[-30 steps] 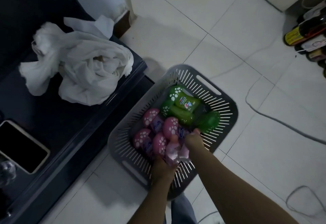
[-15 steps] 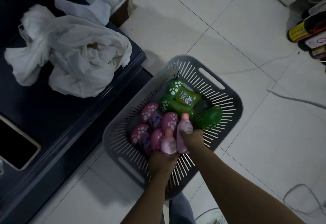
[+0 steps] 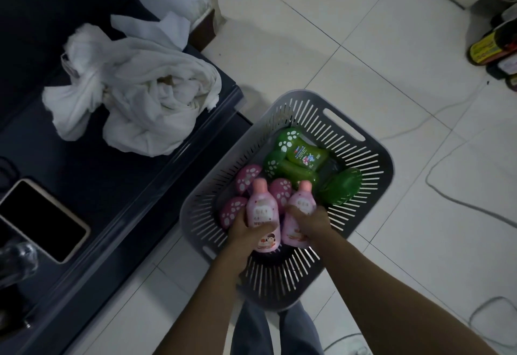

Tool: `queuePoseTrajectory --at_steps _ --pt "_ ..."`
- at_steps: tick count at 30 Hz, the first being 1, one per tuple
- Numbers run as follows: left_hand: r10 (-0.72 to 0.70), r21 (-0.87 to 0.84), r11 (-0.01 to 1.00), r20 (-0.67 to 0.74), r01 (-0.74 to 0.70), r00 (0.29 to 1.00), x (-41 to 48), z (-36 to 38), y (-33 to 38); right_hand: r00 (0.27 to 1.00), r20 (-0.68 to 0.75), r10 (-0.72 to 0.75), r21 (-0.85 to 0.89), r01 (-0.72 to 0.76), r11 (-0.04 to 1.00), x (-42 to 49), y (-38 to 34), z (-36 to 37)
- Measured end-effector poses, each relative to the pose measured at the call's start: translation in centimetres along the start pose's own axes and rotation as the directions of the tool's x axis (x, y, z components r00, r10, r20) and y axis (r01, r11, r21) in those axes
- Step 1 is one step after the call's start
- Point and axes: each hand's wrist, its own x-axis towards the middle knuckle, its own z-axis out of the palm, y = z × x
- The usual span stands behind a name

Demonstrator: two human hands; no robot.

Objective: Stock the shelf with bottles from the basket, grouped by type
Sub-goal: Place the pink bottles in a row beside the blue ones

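Currently your left hand wraps the left pink bottle, your right hand the right pink bottle, fingers curled round each, over the basket. Gripped low, either may slip onto the green bottles.

Cloth, phone and floor clutter

A crumpled white cloth lies at upper left, with a dark-screened phone well apart below it and a blurred clear object near the phone. Thin cables trail over the pale tiled floor; dark bottles cluster at the right edge.
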Motion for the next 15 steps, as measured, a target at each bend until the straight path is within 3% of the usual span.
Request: queuePoseTrajectory --at_steps 4,9,15 --pt "0.076 -0.186 0.98 0.056 -0.064 0.996 -2.8 -0.6 1.9 0.995 0.034 -0.09 0.14 0.085 0.987 -3.2 -1.2 -1.1" --pt "0.227 -0.159 0.959 -0.069 -0.235 0.972 -9.9 -0.9 7.1 0.954 0.071 -0.293 0.21 0.272 0.939 -10.6 -5.6 -4.6" --pt "0.494 -0.099 0.855 -0.145 -0.51 0.857 -21.5 -2.2 13.8 0.793 0.056 -0.606 0.294 0.567 0.769 -22.9 -12.7 -10.2"
